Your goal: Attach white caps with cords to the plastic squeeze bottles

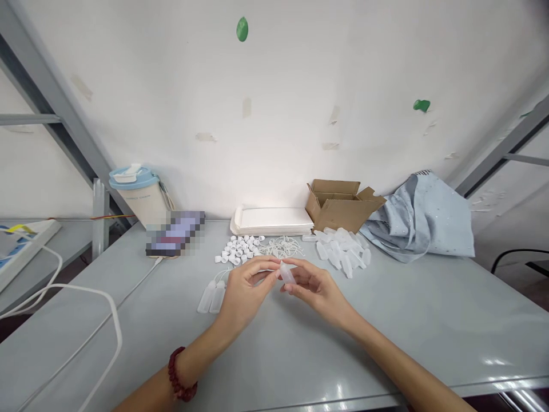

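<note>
A small translucent plastic bottle (287,274) is held up between my hands, above the table. My right hand (321,289) has its fingers and thumb around the body. With closed fingertips my left hand (244,289) pinches the bottle's upper end; whether a cap is there is hidden. White caps (235,250) lie in a heap just beyond my left hand, beside a tangle of white cords (283,246). Farther right is a pile of similar translucent bottles (343,252). Two bottles with cord loops (207,296) lie left of my left hand, partly covered by it.
Behind the small parts are a stack of white envelopes (274,220) and an open cardboard box (345,213). A light blue cloth bag (437,220) stands right. At left are a lidded cup (143,200), a phone (178,232) and its white cable (128,292).
</note>
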Available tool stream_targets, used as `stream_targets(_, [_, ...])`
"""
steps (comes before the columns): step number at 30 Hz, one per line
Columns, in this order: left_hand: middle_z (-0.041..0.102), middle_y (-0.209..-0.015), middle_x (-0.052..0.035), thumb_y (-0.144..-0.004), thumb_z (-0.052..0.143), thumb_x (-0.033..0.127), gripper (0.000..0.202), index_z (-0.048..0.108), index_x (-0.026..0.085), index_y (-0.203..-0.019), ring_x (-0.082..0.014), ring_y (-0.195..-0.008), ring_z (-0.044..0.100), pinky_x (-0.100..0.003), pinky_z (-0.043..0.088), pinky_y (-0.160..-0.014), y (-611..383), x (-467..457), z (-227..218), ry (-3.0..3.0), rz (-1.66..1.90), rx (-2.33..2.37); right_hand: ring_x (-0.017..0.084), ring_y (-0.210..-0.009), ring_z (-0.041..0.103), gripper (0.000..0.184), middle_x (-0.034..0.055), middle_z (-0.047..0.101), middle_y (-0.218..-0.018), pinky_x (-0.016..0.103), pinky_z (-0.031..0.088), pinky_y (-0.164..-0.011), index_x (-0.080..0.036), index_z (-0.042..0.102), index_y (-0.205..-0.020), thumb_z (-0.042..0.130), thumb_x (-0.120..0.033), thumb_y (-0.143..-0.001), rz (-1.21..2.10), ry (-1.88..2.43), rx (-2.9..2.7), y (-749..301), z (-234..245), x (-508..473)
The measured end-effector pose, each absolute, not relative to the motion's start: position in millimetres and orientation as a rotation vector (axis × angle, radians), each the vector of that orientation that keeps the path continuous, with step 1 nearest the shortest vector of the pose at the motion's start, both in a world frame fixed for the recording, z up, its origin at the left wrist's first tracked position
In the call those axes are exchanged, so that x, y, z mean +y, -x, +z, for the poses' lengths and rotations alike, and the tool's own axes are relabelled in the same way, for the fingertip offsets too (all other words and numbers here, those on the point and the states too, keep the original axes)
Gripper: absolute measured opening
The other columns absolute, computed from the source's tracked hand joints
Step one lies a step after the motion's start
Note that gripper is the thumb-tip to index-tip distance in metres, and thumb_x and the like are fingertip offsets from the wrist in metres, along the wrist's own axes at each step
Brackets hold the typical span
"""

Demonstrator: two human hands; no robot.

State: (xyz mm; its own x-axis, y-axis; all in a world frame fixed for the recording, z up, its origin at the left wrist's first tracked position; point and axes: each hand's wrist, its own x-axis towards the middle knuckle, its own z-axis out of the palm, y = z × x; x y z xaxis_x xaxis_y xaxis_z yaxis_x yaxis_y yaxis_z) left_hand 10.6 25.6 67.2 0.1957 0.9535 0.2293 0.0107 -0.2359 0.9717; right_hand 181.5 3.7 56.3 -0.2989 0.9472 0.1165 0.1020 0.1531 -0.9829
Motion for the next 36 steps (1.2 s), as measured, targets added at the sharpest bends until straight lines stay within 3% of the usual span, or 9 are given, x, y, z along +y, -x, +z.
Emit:
stream_targets(9, [0.066, -0.076, -0.0011, -0.079, 0.06, 0.034, 0.017, 0.065, 0.019, -0.075, -0.0162, -0.076, 0.063, -0.026, 0.053, -0.072, -8.0, 26.5, 68.1, -1.462, 1.105, 1.075, 0.017, -0.08, 0.06, 0.036, 0.0008, 0.064, -0.083, 0.035, 0.05, -0.076, -0.027, 0.057, -0.118, 0.06, -0.029, -0.082, 1.068, 1.12, -1.66, -181.9, 56.7, 2.2])
stream_targets(14, [0.069, -0.086, -0.0027, -0.082, 0.056, 0.043, 0.027, 0.069, 0.02, -0.082, -0.018, -0.083, 0.063, -0.026, 0.053, -0.072, -6.3, 31.4, 65.0, -1.447, 0.937, 0.995, 0.016, -0.082, 0.057, 0.032, 0.0019, 0.063, -0.095, 0.031, 0.048, -0.072, -0.028, 0.061, -0.114, 0.06, -0.026, -0.081, 0.978, 1.126, -1.722, -182.6, 56.0, 2.5])
stream_targets(21, [0.069, -0.082, -0.0015, -0.076, 0.062, 0.038, 0.021, 0.07, 0.02, -0.082, -0.0154, -0.07, 0.061, -0.026, 0.049, -0.069, -3.9, 31.8, 68.9, -1.495, 0.959, 1.084, 0.015, -0.079, 0.059, 0.033, 0.001, 0.064, -0.09, 0.031, 0.048, -0.073, -0.026, 0.057, -0.114, 0.06, -0.025, -0.081, 1.082, 1.11, -1.668, -179.3, 57.5, 2.4])
stream_targets(30, [0.067, -0.084, -0.0024, -0.084, 0.052, 0.034, 0.024, 0.07, 0.019, -0.078, -0.016, -0.075, 0.06, -0.025, 0.05, -0.067, -5.7, 30.2, 71.6, -1.678, 0.907, 1.022, 0.015, -0.075, 0.06, 0.031, 0.003, 0.065, -0.086, 0.033, 0.05, -0.07, -0.021, 0.053, -0.113, 0.058, -0.027, -0.082, 1.134, 1.118, -1.61, -178.9, 57.4, -0.1])
stream_targets(33, [0.066, -0.091, -0.0037, -0.084, 0.052, 0.031, 0.019, 0.066, 0.019, -0.086, -0.0176, -0.085, 0.061, -0.026, 0.051, -0.069, -6.5, 28.0, 66.9, -1.785, 1.023, 1.091, 0.017, -0.078, 0.063, 0.03, 0.0048, 0.065, -0.091, 0.034, 0.05, -0.071, -0.021, 0.053, -0.111, 0.059, -0.027, -0.082, 1.135, 1.14, -1.574, -178.2, 58.7, 0.1])
stream_targets(36, [0.063, -0.092, -0.0043, -0.084, 0.054, 0.025, 0.013, 0.059, 0.019, -0.095, -0.0172, -0.082, 0.059, -0.028, 0.05, -0.068, -7.0, 25.4, 58.6, -2.091, 1.209, 1.128, 0.016, -0.075, 0.064, 0.029, 0.006, 0.064, -0.094, 0.033, 0.051, -0.069, -0.019, 0.053, -0.109, 0.059, -0.029, -0.082, 1.144, 1.163, -1.529, -177.8, 59.9, 1.0])
